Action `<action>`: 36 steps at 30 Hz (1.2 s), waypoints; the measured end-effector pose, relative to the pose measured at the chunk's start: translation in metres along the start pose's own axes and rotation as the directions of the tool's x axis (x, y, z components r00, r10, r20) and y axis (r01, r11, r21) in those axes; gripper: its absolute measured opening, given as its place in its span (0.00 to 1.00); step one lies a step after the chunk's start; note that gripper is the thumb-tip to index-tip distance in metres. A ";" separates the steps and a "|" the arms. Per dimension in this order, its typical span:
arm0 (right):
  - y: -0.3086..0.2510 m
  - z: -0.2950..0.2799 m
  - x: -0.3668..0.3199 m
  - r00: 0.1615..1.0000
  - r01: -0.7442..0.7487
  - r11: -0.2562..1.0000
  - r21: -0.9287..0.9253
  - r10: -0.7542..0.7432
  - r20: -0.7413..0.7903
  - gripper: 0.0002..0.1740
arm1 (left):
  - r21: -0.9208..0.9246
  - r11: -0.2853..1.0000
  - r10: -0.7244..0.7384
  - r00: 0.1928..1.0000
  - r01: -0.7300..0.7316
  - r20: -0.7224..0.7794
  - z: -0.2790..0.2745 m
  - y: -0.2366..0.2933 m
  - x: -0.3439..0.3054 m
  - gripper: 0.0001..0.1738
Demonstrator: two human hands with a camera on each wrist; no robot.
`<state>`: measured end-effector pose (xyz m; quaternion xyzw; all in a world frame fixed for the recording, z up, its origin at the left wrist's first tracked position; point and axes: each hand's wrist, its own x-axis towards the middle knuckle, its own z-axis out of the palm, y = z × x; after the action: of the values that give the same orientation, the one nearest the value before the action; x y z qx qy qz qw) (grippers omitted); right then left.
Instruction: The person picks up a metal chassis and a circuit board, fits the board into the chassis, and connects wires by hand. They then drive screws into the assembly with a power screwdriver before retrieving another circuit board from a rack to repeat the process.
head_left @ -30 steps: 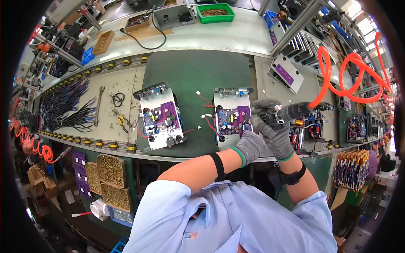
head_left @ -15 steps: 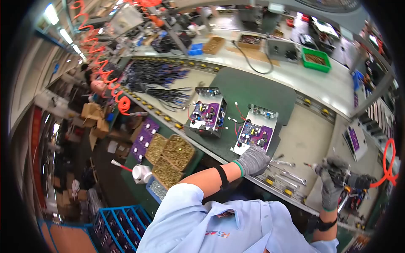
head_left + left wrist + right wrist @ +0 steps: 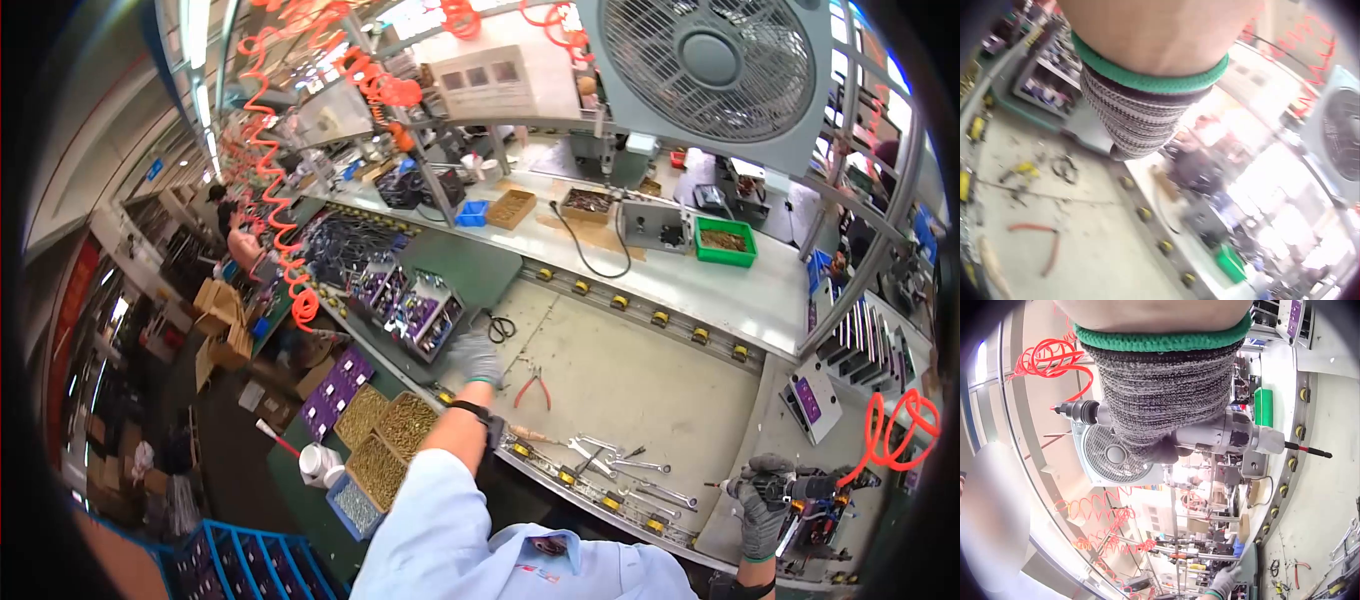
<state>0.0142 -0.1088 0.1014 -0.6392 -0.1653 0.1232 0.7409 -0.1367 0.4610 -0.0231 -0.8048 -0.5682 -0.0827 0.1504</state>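
Gloved right hand (image 3: 761, 508) is gripping a pneumatic screwdriver (image 3: 1225, 434) at the near right, its red coiled hose (image 3: 1025, 364) trailing. Left hand (image 3: 474, 358) is showing as a blur just beside the right-hand circuit-board chassis (image 3: 428, 316), so its grasp cannot be told. That chassis is sitting at the left on a green board (image 3: 462, 262). Careless contact could be bending exposed components; a hose tug could be knocking the screwdriver against the wired assembly (image 3: 818, 524) nearby.

Left hand (image 3: 1138, 112) near circuit assembly (image 3: 1047, 95)
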 end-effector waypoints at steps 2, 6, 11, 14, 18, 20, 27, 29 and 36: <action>-0.003 0.002 0.005 1.000 0.001 1.000 0.012 -0.001 0.027 0.26 | -0.259 0.836 0.523 0.845 -0.484 0.110 0.010 0.063 -0.025 0.16; -0.016 0.007 0.003 0.996 0.030 1.000 -0.010 -0.029 0.089 0.27 | -0.860 0.009 0.963 0.237 -0.510 -0.130 -0.137 0.159 -0.170 0.37; -0.015 0.011 -0.005 0.988 0.027 0.990 0.140 -0.047 0.144 0.27 | -0.956 -0.295 0.955 -0.038 0.014 -0.295 -0.248 0.211 -0.276 0.44; -0.011 -0.002 -0.021 0.992 0.109 0.989 0.095 -0.115 0.058 0.27 | -0.947 -0.318 0.948 -0.048 -0.054 -0.315 -0.193 0.274 -0.343 0.40; -0.002 -0.040 -0.051 0.993 0.045 0.991 0.122 -0.058 0.106 0.28 | -0.899 -0.431 0.889 -0.130 0.080 -0.439 -0.211 0.253 -0.367 0.29; -0.021 -0.052 -0.072 0.992 -0.091 0.989 0.116 0.079 0.101 0.27 | -0.820 -0.349 0.857 -0.199 0.454 -0.475 -0.209 0.264 -0.396 0.44; -0.025 -0.108 -0.149 0.963 -0.017 0.999 -0.043 0.004 -0.269 0.23 | -0.992 0.128 0.903 -0.413 -0.004 0.119 -0.160 0.285 -0.387 0.47; -0.024 -0.126 -0.182 0.922 -0.052 0.996 -0.077 0.018 -0.387 0.23 | -0.865 0.405 0.872 -0.160 -0.296 0.463 -0.136 0.300 -0.380 0.39; -0.009 -0.139 -0.285 0.582 -0.348 0.936 -0.049 0.175 -0.795 0.28 | -0.610 0.677 0.728 -0.252 0.412 0.637 0.015 0.377 -0.437 0.34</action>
<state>-0.1910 -0.3483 0.0681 -0.7167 0.2567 -0.0748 0.6441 0.0685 -0.0390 -0.2263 -0.6045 -0.2331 0.3983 -0.6493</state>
